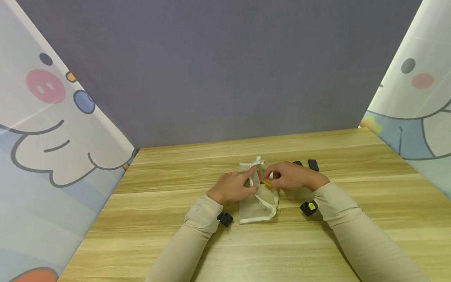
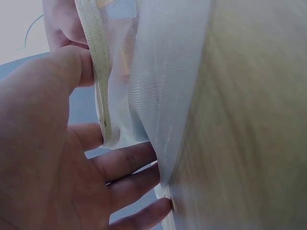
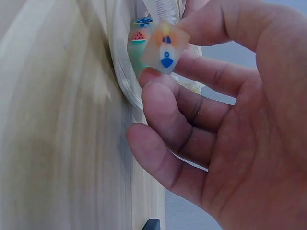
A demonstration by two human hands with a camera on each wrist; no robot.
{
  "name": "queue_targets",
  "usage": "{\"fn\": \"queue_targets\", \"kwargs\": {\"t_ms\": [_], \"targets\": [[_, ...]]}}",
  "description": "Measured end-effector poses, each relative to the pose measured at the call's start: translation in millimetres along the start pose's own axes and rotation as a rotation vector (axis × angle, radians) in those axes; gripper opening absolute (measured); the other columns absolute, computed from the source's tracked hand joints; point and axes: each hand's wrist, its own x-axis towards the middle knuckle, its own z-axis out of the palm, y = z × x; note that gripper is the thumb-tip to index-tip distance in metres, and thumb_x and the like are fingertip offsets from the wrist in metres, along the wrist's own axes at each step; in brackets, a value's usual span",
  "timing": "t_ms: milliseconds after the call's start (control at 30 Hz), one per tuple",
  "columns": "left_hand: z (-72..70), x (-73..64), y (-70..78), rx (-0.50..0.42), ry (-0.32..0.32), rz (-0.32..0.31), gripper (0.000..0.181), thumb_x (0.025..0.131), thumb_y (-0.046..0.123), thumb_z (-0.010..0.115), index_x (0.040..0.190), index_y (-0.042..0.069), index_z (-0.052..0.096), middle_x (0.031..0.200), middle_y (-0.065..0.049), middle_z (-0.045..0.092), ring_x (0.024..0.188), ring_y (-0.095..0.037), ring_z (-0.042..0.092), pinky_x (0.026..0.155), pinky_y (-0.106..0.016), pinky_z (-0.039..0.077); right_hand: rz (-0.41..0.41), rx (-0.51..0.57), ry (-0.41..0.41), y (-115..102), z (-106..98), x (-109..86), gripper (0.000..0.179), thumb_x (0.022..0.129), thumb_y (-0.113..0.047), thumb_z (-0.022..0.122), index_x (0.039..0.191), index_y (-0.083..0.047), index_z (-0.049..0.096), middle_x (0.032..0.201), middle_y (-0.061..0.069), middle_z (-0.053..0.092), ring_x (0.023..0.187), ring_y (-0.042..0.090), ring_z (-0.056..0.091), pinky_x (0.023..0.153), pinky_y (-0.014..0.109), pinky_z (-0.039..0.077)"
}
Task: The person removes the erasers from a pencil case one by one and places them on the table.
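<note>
I see the person's right hand (image 1: 291, 175) pinching a little rocket tile (image 3: 165, 48) between thumb and finger, right at the mouth of a white mesh zipper bag (image 1: 251, 211), with a watermelon picture (image 3: 139, 37) showing behind the tile. The left hand (image 1: 233, 186) has its fingers spread apart and touches the bag's rim. The bag lies on the wooden table (image 1: 148, 223), near 2 small black blocks (image 1: 313, 165).

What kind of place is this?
Probably a screened-off tabletop workspace: there's a pale, wood-grain table, a plain grey-purple panel behind it, and white-and-blue cartoon-printed sheets on both sides.
</note>
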Motion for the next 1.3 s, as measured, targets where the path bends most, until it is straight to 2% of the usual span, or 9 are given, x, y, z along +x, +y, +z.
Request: {"fn": "queue_targets", "kwargs": {"t_ms": [400, 700, 967, 1300], "targets": [[0.2, -1.5, 0.4, 0.015, -0.008, -0.01, 0.07, 0.099, 0.053, 0.047, 0.16, 0.025, 0.028, 0.054, 0.005, 0.044, 0.042, -0.01, 0.03, 0.046, -0.031, 0.03, 0.004, 0.002, 0.032, -1.7, 2.9, -1.3, 0.032, 0.092, -0.009, 0.059, 0.123, -0.004, 0.063, 0.085, -0.002, 0.067, 0.069, 0.014, 0.06, 0.065, 0.034, 0.05], [0.2, -2.1, 0.7, 0.011, -0.01, -0.012, 0.07, 0.099, 0.054, 0.046, 0.16, 0.027, 0.029, 0.055, 0.006, 0.04, 0.044, -0.009, 0.025, 0.046, -0.03, 0.025, 0.001, -0.009, 0.137, -0.5, 5.1, -1.0, 0.028, 0.093, -0.011, 0.064, 0.121, -0.007, 0.062, 0.083, -0.002, 0.064, 0.069, 0.014, 0.06, 0.066, 0.034, 0.05], [0.2, 0.2, 2.3, 0.006, -0.003, -0.008, 0.07, 0.098, 0.053, 0.048, 0.16, 0.025, 0.029, 0.058, 0.006, 0.042, 0.045, -0.009, 0.029, 0.046, -0.03, 0.027, 0.0, 0.0, 0.173, -4.7, 5.4, -3.9, 0.027, 0.096, -0.014, 0.067, 0.121, -0.006, 0.061, 0.084, -0.002, 0.065, 0.069, 0.013, 0.06, 0.065, 0.035, 0.05], [-0.8, -1.6, 3.2, 0.0, -0.02, -0.016, 0.07, 0.099, 0.054, 0.047, 0.161, 0.028, 0.027, 0.051, 0.008, 0.037, 0.041, -0.009, 0.024, 0.043, -0.029, 0.024, -0.003, -0.03, 0.229, -2.2, 7.5, -6.9, 0.031, 0.095, -0.016, 0.069, 0.123, -0.006, 0.061, 0.083, -0.004, 0.065, 0.069, 0.012, 0.06, 0.066, 0.035, 0.05]]}}
